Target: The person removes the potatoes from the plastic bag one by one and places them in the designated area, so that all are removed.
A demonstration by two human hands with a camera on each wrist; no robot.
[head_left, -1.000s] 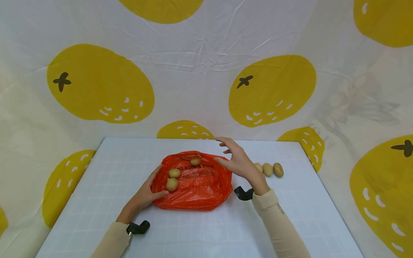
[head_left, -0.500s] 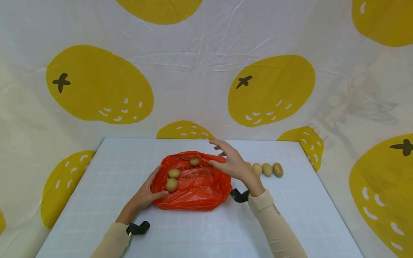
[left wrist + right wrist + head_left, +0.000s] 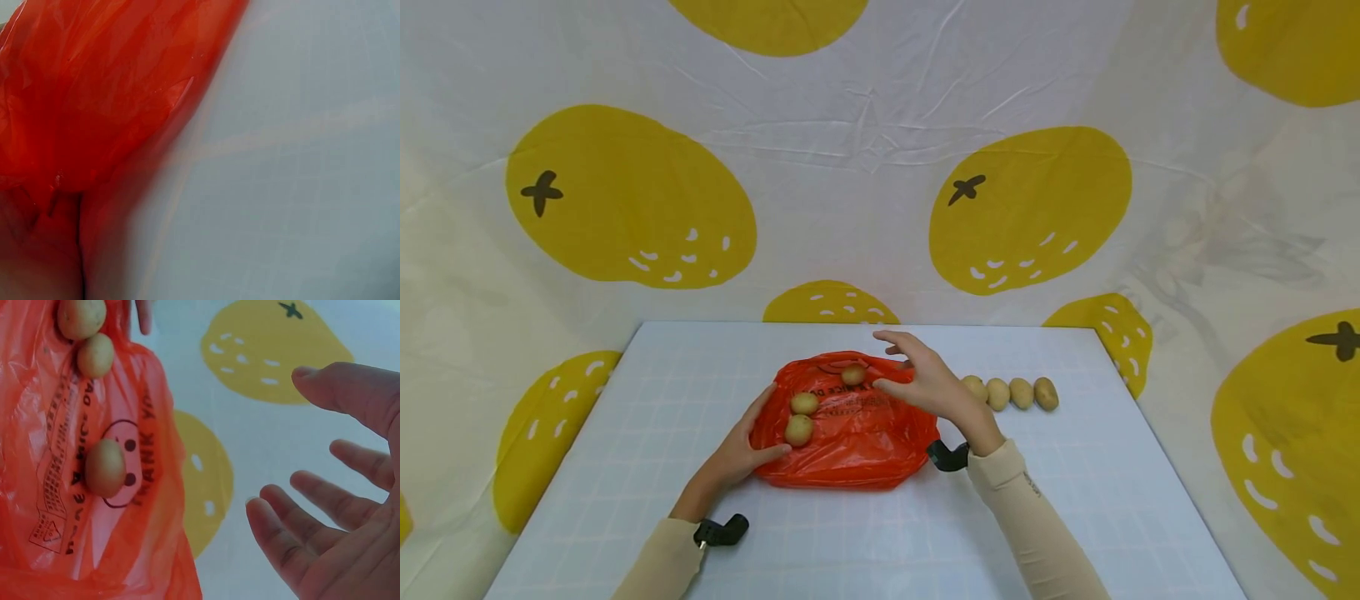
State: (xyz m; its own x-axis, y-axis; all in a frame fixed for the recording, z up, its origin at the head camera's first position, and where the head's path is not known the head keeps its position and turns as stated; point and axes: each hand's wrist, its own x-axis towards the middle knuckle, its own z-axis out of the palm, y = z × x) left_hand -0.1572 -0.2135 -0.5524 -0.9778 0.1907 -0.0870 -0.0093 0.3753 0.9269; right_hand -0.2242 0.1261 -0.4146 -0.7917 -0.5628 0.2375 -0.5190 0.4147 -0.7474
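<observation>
A red plastic bag (image 3: 857, 454) lies spread on the table with three potatoes on it: one (image 3: 853, 374) near its back edge, one (image 3: 805, 403) at the left and a rounder one (image 3: 799, 430) just in front of that. My left hand (image 3: 741, 446) rests against the bag's left side, fingers and thumb spread; in the left wrist view red plastic (image 3: 112, 81) hides part of it. Over the bag's back right part is my right hand (image 3: 928, 383), empty, fingers apart. The right wrist view shows that hand (image 3: 344, 531) beside the bag (image 3: 150, 550), not touching the nearest potato (image 3: 105, 467).
Several potatoes stand in a row right of the bag, from one (image 3: 973, 388) partly behind my right hand to the rightmost (image 3: 1047, 394). A white cloth with yellow fruit prints (image 3: 1030, 208) hangs behind the white table (image 3: 820, 550).
My right hand has moved left over the bag, away from the potato row, bringing more of that row into view. My left hand and the three potatoes on the bag have stayed put.
</observation>
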